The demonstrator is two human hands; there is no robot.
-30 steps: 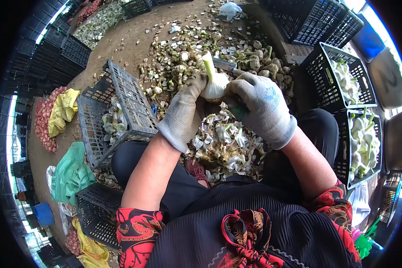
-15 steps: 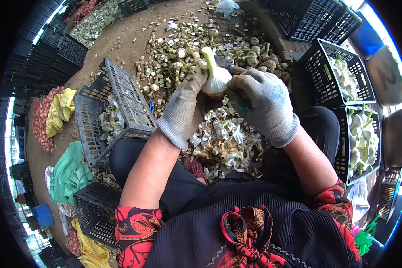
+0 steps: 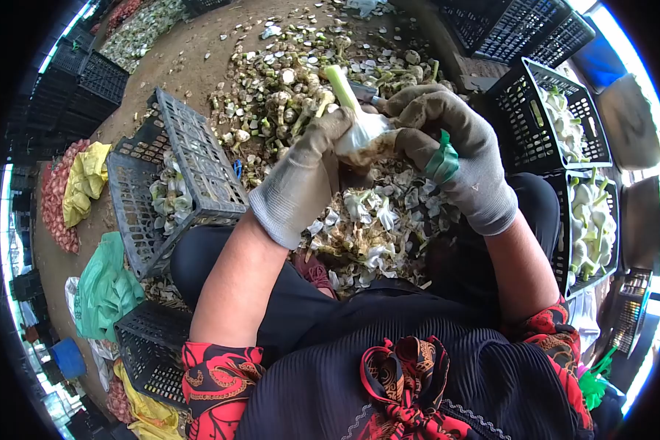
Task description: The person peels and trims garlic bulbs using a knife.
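A garlic bulb with a thick green stem is gripped by my gloved left hand, fingers closed around its left side. Brownish outer skin shows at its lower end. My gloved right hand is closed around a knife, whose blade points left behind the bulb; most of the handle is hidden by the fingers. Green tape wraps the right thumb, which reaches to the bulb's right side and touches its loose skin. Below the hands lies a pile of peeled garlic skins.
Loose garlic and cut stems cover the ground ahead. A tilted black crate with some garlic stands at left. At right, two crates hold whitish garlic. Farther left are a yellow sack and a green bag.
My right hand has rolled over, bringing its taped thumb into view against the bulb. Brownish skin now shows peeling at the bulb's lower side. The whole view has shifted slightly.
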